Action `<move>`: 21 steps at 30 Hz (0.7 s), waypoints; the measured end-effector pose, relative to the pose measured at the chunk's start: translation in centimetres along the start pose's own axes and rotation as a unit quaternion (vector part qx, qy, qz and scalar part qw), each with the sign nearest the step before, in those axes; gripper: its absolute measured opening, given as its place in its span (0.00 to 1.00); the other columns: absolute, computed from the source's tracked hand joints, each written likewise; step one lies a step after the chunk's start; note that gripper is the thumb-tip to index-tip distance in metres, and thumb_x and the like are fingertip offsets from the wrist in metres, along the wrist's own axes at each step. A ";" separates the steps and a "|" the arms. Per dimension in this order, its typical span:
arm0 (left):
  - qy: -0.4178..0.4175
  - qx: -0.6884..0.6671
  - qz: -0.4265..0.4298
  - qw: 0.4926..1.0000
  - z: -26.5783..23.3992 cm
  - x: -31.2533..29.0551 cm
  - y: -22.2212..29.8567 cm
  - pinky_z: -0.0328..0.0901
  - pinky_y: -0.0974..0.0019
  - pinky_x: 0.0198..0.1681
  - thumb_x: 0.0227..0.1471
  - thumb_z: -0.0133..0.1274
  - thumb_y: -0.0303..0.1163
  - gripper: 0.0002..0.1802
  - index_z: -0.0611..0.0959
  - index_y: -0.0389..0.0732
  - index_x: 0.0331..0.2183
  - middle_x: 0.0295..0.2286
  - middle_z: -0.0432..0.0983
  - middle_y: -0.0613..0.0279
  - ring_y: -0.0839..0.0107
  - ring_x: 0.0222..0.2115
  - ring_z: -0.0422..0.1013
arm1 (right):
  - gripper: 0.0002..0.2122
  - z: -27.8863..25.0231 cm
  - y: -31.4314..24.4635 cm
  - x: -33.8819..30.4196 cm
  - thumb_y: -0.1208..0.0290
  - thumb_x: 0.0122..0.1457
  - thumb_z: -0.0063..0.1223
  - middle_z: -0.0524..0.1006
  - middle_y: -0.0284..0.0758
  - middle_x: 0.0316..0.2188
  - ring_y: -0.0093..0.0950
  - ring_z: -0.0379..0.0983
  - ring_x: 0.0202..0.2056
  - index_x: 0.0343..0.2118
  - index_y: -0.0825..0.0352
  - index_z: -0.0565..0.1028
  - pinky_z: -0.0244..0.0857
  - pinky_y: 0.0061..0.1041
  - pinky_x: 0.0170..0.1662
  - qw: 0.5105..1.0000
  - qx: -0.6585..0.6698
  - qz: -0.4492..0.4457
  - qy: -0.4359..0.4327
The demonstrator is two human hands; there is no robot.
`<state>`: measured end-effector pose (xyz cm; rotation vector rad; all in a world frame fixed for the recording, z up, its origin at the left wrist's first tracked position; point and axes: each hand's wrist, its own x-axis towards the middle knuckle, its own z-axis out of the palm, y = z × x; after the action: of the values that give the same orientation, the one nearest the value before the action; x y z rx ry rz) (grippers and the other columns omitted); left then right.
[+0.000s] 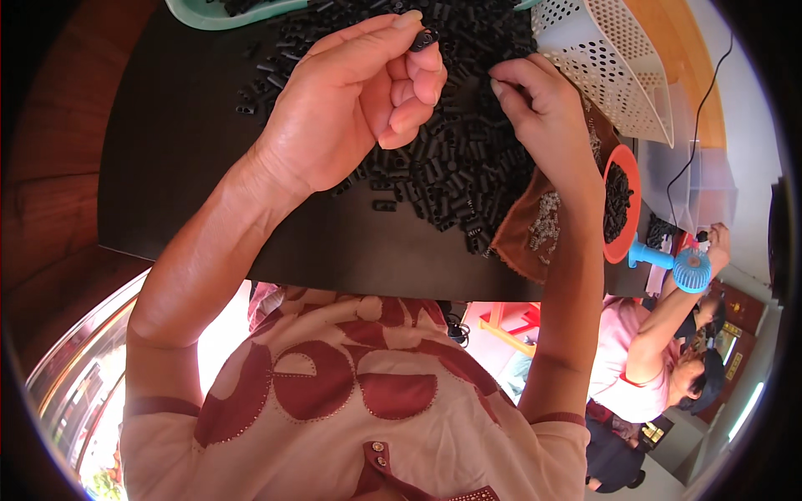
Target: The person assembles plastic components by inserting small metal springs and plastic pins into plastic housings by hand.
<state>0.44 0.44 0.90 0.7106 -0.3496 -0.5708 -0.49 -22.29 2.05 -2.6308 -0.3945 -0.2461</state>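
Both hands are up over the dark desk (184,159), and I'm calling it from the left of my feed. First comes a teal tray (225,22) at the far edge of view, cut off by the top, with dark pieces inside. Next, the left hand (355,92): raised, thumb and fingertips pinching a small black part (424,39), the remaining fingers loosely curled. That part is held up over the heap of black pieces (443,167), short and tube-like, scattered thick across the desk, a few strays lying toward the near side.

Over to the right hand (547,108): it's low at the heap's right side, thumb and forefinger brought close together, and I can't tell whether anything sits between the tips. Under that forearm I've got a brown cloth (515,238) carrying small metal springs (545,221). Beyond it stands a white perforated basket (606,67); nearer, an orange bowl (620,253) of dark pieces, with a blue fan (692,271) just beside it. Clear plastic bins (710,179) come next. Far right, a co-worker in a pink top (614,367) and dark cap (712,380) has an arm stretched toward the desk.
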 end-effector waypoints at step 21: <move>0.024 -0.006 0.004 1.000 -0.6 -0.3 0.2 0.50 0.76 0.15 0.63 0.34 0.40 0.17 0.69 0.41 0.27 0.21 0.66 0.64 0.78 0.15 0.56 | 0.04 0.7 -0.9 0.3 0.76 0.52 0.51 0.70 0.38 0.30 0.42 0.70 0.32 0.31 0.65 0.73 0.65 0.38 0.35 0.994 -0.099 -0.014 -0.038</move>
<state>0.56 0.98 0.59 0.7098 -0.3033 -0.5476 -0.37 -21.15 1.91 -2.8367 -0.4528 -0.2046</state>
